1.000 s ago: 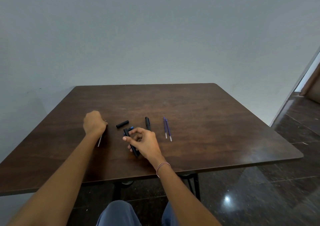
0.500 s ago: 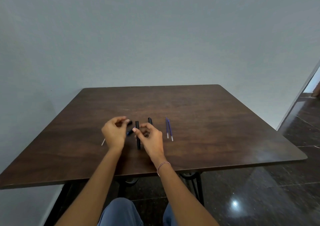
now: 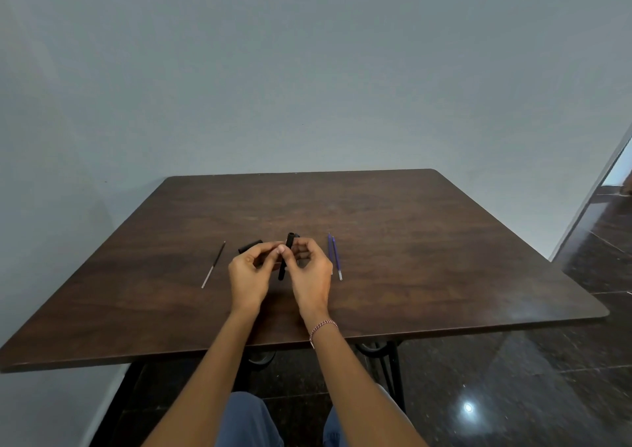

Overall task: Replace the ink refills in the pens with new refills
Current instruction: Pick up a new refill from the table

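Both hands meet over the middle of the dark wooden table [image 3: 427, 241]. My right hand [image 3: 309, 272] pinches a black pen barrel [image 3: 284, 258] that stands nearly upright between the hands. My left hand [image 3: 251, 273] touches the barrel with thumb and fingertips curled against it. A black pen cap [image 3: 249, 245] lies just behind my left hand. A used refill [image 3: 213, 264], thin with a pale end, lies to the left. Two purple new refills [image 3: 334, 256] lie side by side to the right. Another pen behind my right hand is mostly hidden.
A plain grey wall stands behind the table. Dark glossy floor tiles [image 3: 547, 395] spread to the right and below. My knees in blue trousers [image 3: 253, 419] sit under the near table edge, beside the black metal table legs [image 3: 390, 361].
My left hand let go of the used refill at the left and came in to the pen barrel. My right hand has stood the barrel more upright. The view shifted slightly.
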